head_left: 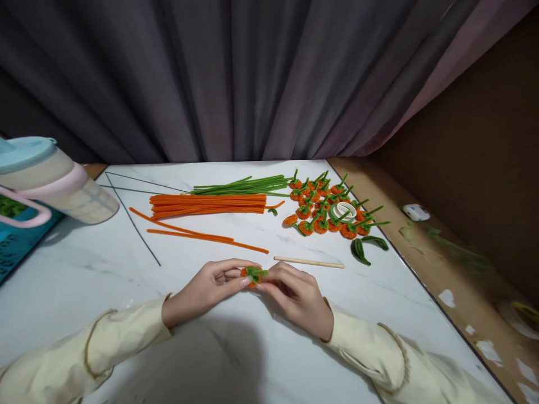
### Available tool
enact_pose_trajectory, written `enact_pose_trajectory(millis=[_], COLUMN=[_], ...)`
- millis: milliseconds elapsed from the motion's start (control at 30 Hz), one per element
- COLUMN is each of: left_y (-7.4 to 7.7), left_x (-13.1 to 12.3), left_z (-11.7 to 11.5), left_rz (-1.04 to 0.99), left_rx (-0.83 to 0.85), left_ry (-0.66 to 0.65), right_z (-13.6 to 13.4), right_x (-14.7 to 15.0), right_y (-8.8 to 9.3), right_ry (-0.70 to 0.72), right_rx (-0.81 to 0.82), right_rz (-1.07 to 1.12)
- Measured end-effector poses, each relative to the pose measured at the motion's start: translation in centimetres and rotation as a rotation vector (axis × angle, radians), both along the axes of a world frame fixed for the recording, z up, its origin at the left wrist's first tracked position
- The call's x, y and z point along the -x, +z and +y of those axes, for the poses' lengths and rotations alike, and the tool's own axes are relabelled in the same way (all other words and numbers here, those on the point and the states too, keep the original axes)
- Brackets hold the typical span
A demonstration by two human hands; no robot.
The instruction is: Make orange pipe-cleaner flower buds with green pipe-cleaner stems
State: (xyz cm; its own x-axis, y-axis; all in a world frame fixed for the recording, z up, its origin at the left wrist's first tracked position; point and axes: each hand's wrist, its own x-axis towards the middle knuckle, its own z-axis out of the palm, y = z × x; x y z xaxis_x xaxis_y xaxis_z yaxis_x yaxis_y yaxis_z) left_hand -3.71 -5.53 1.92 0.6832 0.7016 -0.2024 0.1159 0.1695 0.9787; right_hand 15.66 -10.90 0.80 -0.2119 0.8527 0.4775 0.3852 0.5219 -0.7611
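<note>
Between my hands is a small pumpkin [245, 273] of coiled orange pipe cleaner, with a green pipe-cleaner top and stem. My left hand [206, 289] grips it from the left, thumb in front and fingers behind. My right hand [298, 294] closes on its right side, fingertips at the pumpkin's edge by the green stem; the exact pinch is partly hidden. Just beyond my right hand lies a thin wooden stick [309, 262]. Loose orange pipe cleaners [202, 234] rest beyond my left hand.
Orange pipe cleaners [208, 205] and green pipe cleaners [244, 185] lie bundled at the back. Several finished pumpkins [320, 224] cluster right, with tape rolls [346, 210] among them and dark green loops [360, 251] nearby. A tumbler [80, 191] stands left; thin dark rods [135, 220] lie beside it.
</note>
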Motion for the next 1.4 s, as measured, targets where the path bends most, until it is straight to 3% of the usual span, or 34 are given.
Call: enact_pose_trajectory(millis=[633, 900, 1067, 1200, 1300, 1400], left_y=[-0.2, -0.5, -0.4, -0.4, -0.4, -0.4], left_x=[-0.3, -0.3, -0.2, -0.2, -0.3, -0.5], left_z=[0.2, 0.0, 0.3, 0.4, 0.1, -0.3], left_rz=[-0.018, -0.065, -0.041, -0.034, -0.020, 0.007], left_rx=[0.105, 0.221, 0.248, 0.248, 0.189, 0.140], left_ry=[0.085, 0.130, 0.159, 0.172, 0.144, 0.103], right_z=[0.0, 0.0, 0.0, -0.1, 0.2, 0.8], right_x=[-0.1, 0.0, -0.3, -0.6, -0.8, -0.9], right_y=[-0.2, -0.4, -0.2, 0.1, 0.6, 1.1], right_ry=[0.003, -0.055, 0.016, -0.021, -0.059, -0.008], right_rx=[-0.025, 0.108, -0.054, -0.190, -0.141, -0.048], right_rz=[-0.047, -0.035, -0.103, -0.126, -0.042, 0.014])
